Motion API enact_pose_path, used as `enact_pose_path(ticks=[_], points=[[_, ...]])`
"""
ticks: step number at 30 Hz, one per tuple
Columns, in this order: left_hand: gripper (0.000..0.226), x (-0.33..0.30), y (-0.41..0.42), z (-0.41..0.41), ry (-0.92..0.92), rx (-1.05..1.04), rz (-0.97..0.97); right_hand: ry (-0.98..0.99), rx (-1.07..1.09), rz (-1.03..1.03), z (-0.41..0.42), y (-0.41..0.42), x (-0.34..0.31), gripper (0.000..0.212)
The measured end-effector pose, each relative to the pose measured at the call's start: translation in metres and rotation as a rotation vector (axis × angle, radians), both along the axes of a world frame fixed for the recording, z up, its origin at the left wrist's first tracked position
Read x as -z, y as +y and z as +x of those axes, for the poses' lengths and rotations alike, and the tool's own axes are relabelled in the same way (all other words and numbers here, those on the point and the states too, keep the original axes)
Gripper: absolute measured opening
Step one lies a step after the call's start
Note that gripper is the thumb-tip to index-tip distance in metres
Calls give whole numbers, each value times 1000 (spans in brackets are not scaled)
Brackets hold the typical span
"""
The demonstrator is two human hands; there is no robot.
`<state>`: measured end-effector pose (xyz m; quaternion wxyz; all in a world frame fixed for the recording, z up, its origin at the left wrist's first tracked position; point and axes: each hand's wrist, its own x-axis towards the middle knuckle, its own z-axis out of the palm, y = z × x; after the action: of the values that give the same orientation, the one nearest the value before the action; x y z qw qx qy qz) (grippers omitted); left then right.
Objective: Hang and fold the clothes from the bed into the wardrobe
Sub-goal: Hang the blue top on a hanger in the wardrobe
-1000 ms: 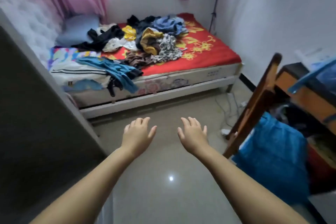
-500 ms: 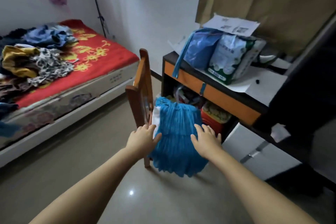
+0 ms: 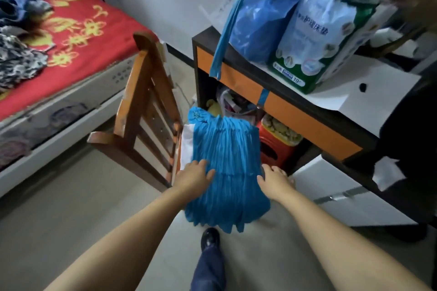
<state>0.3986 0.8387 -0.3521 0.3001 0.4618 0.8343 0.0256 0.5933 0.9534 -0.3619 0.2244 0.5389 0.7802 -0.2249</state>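
A blue pleated garment (image 3: 227, 156) lies draped over the seat of a wooden chair (image 3: 144, 106), its hem hanging toward the floor. My left hand (image 3: 192, 176) rests with straight fingers on the garment's left side. At the garment's right edge is my right hand (image 3: 274, 181), fingers relaxed, holding nothing. A pile of clothes (image 3: 16, 30) shows at the far left on the bed with the red flowered cover (image 3: 78, 28). No wardrobe is in view.
A black and orange desk (image 3: 307, 116) stands to the right, carrying a blue bag (image 3: 257, 21) and a white and green package (image 3: 316, 42). Clutter and a red container (image 3: 276, 142) fill the space under it. My shoe (image 3: 209, 238) is on the tiled floor.
The view has swung from the bed to the chair and come closer. Both hands have reached forward onto the blue garment's sides.
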Motion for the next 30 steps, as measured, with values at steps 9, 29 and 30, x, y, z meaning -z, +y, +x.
enact_pose_path(ticks=[9,29,30], points=[[47,124,112,-47,-124,-178,-98,33,0,-109,-59,121,112,52],[24,276,126,-84,-283,-876,221,376,344,62,-90,163,266,32],[26,257,124,-85,-307,-892,250,421,382,67,-90,163,252,30]])
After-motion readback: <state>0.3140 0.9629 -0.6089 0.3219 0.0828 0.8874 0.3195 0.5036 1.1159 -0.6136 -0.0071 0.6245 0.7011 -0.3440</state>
